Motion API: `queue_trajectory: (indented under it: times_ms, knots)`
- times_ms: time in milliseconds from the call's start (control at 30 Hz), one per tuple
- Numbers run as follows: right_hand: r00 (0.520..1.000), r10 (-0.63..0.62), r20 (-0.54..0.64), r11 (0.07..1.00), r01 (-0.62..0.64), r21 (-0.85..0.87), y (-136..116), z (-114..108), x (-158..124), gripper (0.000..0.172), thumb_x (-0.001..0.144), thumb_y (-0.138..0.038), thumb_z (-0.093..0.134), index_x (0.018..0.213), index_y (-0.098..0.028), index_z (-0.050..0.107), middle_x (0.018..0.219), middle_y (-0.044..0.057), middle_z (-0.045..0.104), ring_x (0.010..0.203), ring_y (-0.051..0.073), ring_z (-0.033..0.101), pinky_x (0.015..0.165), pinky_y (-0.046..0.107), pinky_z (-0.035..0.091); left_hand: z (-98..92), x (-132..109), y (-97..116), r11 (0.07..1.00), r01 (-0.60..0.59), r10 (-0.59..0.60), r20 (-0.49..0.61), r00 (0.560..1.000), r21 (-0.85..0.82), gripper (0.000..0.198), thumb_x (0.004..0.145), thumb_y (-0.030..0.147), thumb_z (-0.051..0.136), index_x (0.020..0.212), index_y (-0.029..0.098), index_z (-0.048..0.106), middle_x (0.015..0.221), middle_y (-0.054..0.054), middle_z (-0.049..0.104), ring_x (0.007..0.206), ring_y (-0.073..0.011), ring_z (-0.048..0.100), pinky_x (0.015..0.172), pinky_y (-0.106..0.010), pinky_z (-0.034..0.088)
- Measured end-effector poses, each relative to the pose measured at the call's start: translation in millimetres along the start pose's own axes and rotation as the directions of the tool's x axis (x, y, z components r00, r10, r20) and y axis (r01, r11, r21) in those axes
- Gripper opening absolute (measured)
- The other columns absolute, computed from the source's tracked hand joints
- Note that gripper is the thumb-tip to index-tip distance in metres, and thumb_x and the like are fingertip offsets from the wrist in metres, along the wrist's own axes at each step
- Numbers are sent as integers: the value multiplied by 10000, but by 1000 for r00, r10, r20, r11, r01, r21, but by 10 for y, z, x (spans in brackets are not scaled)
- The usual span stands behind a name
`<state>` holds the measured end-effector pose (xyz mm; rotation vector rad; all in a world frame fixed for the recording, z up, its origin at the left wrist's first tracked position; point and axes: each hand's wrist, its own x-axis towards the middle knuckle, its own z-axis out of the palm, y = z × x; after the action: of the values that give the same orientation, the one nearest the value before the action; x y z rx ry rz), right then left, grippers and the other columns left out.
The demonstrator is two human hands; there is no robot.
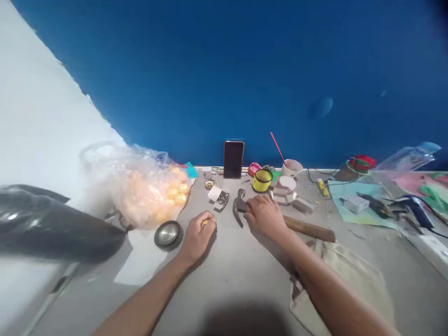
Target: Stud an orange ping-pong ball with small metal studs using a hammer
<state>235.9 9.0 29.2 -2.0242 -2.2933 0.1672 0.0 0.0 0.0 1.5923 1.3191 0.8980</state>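
Note:
My left hand (199, 237) is closed above the grey table; a bit of yellow shows between its fingers, too small to name. Just left of it sits a round dark dish (168, 234) with a shiny metal middle. My right hand (265, 214) is closed over the handle of a claw hammer (308, 228), close to the metal head. The wooden handle runs out to the right beneath my wrist. Beyond my hands, a small open white box (221, 199) holds many tiny dark metal pieces.
A phone (233, 160) stands against the blue wall. Nearby are a yellow tub (262, 180) and a white cup (291, 167) with a red stick. A plastic bag of orange things (154, 196) lies left. At right are a cloth (350, 280) and a power strip (430, 247).

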Motion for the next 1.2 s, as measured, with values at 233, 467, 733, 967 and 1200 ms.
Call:
queue_trajectory:
  times_ms: [233,467,733,967,1200]
  knots:
    - [998,8,65,1000,-7,-21,-256,-341,217,298,1008,-342,451,1040,-224,722,1014,99,765,946,254,711,740,319,475,43,-27,148,993,116,-117,-71,991,-19,191,780,323,513,638,196,515,592,26,497,598,-139,453,573,-243,360]
    - [981,-97,171,992,108,-59,-737,-300,741,284,939,-262,566,1139,-133,720,1103,211,752,997,302,741,801,372,545,42,-19,126,997,78,-80,-76,994,-27,219,805,326,493,630,197,519,591,32,496,596,-136,446,599,-249,372]
    - [967,-117,227,989,134,-62,-819,-191,885,326,909,-136,542,1191,-113,705,1144,241,738,1051,296,739,827,384,572,35,0,91,999,43,-42,-44,998,3,232,815,347,490,635,201,499,581,40,444,592,-136,402,612,-264,361]
    - [960,-128,251,986,151,-75,-809,-202,803,335,919,-109,502,1180,-106,712,1162,236,735,1057,297,737,849,398,570,33,2,82,999,36,-36,-21,999,20,234,814,355,492,641,200,511,596,34,463,602,-141,419,620,-266,361]
    - [959,-126,254,985,151,-82,-823,-194,824,327,902,-114,529,1174,-108,711,1151,238,738,1043,295,741,840,390,570,37,20,57,998,37,-37,-5,999,44,258,823,384,492,648,198,522,620,24,504,641,-154,467,655,-274,379]
